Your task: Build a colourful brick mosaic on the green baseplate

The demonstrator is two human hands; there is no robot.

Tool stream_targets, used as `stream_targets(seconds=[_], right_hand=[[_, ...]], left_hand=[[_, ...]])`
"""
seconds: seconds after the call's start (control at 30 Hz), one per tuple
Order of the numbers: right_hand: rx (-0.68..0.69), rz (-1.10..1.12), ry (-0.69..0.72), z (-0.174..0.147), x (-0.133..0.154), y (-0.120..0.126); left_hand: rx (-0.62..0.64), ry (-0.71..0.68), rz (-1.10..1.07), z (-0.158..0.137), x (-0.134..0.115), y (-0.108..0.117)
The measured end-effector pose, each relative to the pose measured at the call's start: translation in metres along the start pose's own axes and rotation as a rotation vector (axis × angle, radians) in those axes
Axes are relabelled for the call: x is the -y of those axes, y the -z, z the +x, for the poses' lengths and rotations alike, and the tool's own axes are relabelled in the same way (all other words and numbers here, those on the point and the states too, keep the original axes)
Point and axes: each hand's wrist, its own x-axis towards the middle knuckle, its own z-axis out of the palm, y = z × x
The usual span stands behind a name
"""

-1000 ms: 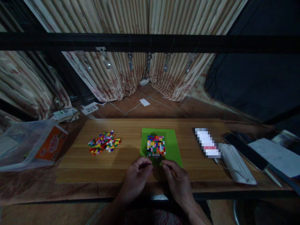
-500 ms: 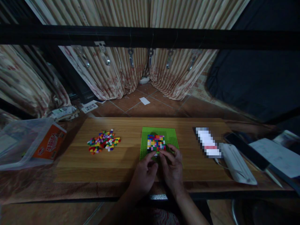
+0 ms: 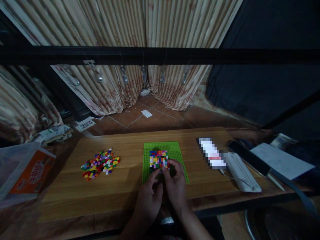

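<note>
A block of small toy bricks [image 3: 158, 157] in many colours is pressed onto a green baseplate [image 3: 175, 146] at the middle of the wooden table. At the front edge of this block, my left hand [image 3: 149, 199] curls inward, its index fingertip touching or nearly touching the bricks. Close beside it, my right hand [image 3: 176, 184] is bent over the block's front right corner, thumb and fingers drawn together. Whatever lies between the fingertips of either hand is too small and covered to make out. My hands hide the front part of the baseplate.
Left on the table [image 3: 75, 196] is a loose heap of bricks [image 3: 100, 164]. A blurred-out phone [image 3: 212, 153], a white case with a cable [image 3: 243, 173], a dark device [image 3: 247, 156] and papers [image 3: 282, 161] lie right. A clear plastic bin [image 3: 15, 160] stands far left.
The camera view has turned, so table and bricks appear shifted left and slightly lower. Both hands stay at the front edge of the brick block, with only small finger movement.
</note>
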Motion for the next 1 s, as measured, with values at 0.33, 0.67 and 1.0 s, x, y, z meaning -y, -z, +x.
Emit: stream_targets(seconds=[0.33,0.67,1.0], right_hand=[[-0.015,0.051,-0.044,-0.002,0.006,-0.007],[0.004,0.111,-0.119,0.0,0.012,-0.009],[0.011,0.159,-0.103,0.002,0.014,-0.007]], left_hand=[[-0.02,0.018,-0.037,-0.002,0.01,-0.005],[0.003,0.102,0.064,0.001,0.021,-0.004],[-0.033,0.135,0.069,0.009,0.021,0.01]])
